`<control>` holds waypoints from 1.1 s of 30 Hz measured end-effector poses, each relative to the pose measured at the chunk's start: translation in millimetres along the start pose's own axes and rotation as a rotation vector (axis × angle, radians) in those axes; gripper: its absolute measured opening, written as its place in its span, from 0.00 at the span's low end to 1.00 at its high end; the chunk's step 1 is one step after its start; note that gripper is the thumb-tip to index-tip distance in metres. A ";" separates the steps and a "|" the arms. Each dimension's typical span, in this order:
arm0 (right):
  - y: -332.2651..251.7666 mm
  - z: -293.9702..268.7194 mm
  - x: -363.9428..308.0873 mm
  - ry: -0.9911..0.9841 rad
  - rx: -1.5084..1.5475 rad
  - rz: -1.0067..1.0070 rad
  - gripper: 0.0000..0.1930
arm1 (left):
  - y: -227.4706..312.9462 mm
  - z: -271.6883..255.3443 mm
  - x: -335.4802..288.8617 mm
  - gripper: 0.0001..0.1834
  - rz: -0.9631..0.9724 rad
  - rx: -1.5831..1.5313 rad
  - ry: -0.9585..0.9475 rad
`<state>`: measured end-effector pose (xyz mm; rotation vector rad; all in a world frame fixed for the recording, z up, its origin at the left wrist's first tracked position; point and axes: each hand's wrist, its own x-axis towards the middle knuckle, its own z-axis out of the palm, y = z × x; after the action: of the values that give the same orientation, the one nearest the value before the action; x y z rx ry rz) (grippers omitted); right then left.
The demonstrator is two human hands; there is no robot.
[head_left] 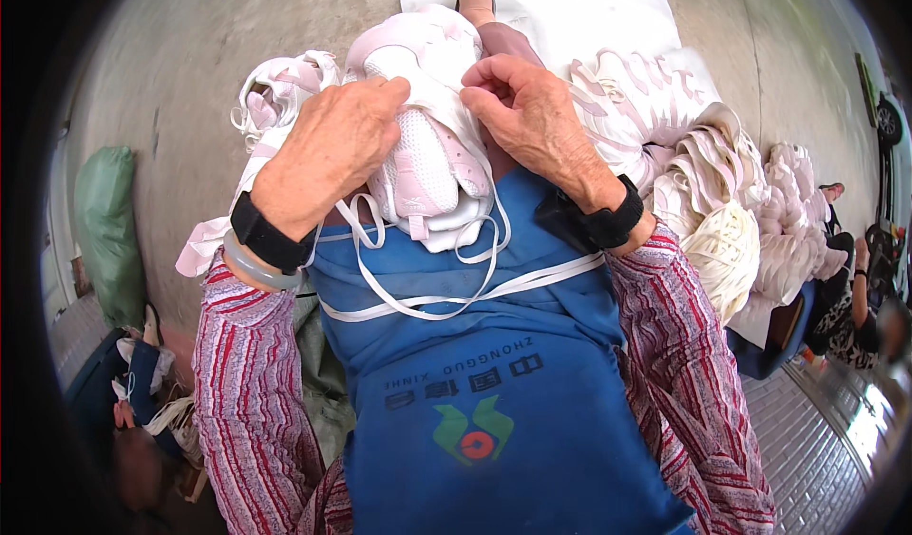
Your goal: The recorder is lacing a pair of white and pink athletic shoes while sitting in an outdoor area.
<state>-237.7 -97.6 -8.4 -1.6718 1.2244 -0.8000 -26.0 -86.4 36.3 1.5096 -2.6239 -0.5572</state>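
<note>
White and pale pink shoe uppers lie across my lap, the heel with its pull tab toward me. My left hand is closed, its fingertips pinching the edge of the upper near its opening. At the opposite edge, my right hand is closed with thumb and forefinger pinched on a white shoelace; the exact hold is partly hidden. Loose loops of the shoelace hang from the upper onto my blue apron. More white lacing crosses the apron toward my right wrist.
Stacked white and pink uppers spread to my right, beside a bundle of cream laces. Another laced upper lies at left. A green sack stands far left. A white sheet covers floor ahead. Other people sit at both edges.
</note>
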 end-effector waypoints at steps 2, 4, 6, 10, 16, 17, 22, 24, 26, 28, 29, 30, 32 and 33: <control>-0.2 -0.7 -0.5 -0.004 -0.014 0.000 0.09 | -2.4 -4.5 0.5 0.04 -0.014 -0.079 -0.010; 0.0 -0.7 -0.4 -0.010 -0.005 -0.003 0.09 | -4.3 -7.7 0.6 0.04 -0.029 -0.156 -0.023; 0.8 -0.1 -0.2 -0.005 0.003 0.007 0.09 | -7.1 -10.2 -1.2 0.05 -0.081 -0.191 -0.053; 3.1 0.5 1.0 -0.009 0.013 0.031 0.09 | -18.1 -15.8 -18.0 0.06 -0.232 -0.341 -0.058; -8.2 2.2 4.8 0.033 -0.011 -0.068 0.09 | -25.6 -4.6 -46.5 0.06 -0.494 -0.583 0.030; -12.6 4.0 5.9 0.070 -0.091 -0.183 0.09 | -24.3 -1.1 -49.0 0.06 -0.577 -0.734 0.066; -34.8 39.1 13.7 -0.159 -0.321 -0.420 0.07 | -16.3 10.7 -56.9 0.10 -0.764 -1.387 0.173; -36.7 49.0 18.4 -0.189 -0.401 -0.462 0.06 | -14.3 12.4 -63.5 0.10 -0.748 -1.542 0.228; -34.2 55.2 21.6 -0.233 -0.495 -0.548 0.06 | -14.4 13.0 -71.3 0.11 -0.701 -1.763 0.307; -30.5 56.4 24.3 -0.283 -0.520 -0.586 0.05 | -14.1 14.7 -78.9 0.10 -0.666 -1.788 0.342; -30.1 55.4 26.4 -0.278 -0.523 -0.673 0.05 | -14.1 16.4 -81.6 0.10 -0.647 -1.798 0.368; -32.4 56.1 28.6 -0.329 -0.568 -0.617 0.04 | -14.1 16.5 -84.9 0.12 -0.653 -1.827 0.367; -45.8 55.6 28.4 -0.350 -0.531 -0.546 0.04 | -9.7 20.5 -88.9 0.13 -0.577 -1.840 0.394; -56.9 54.7 28.3 -0.376 -0.507 -0.431 0.03 | -6.1 22.5 -89.9 0.15 -0.541 -1.829 0.433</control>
<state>-159.7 -102.5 22.0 -2.4238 0.8498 -0.3967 20.4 -6.8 24.4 1.1490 -0.5232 -1.6336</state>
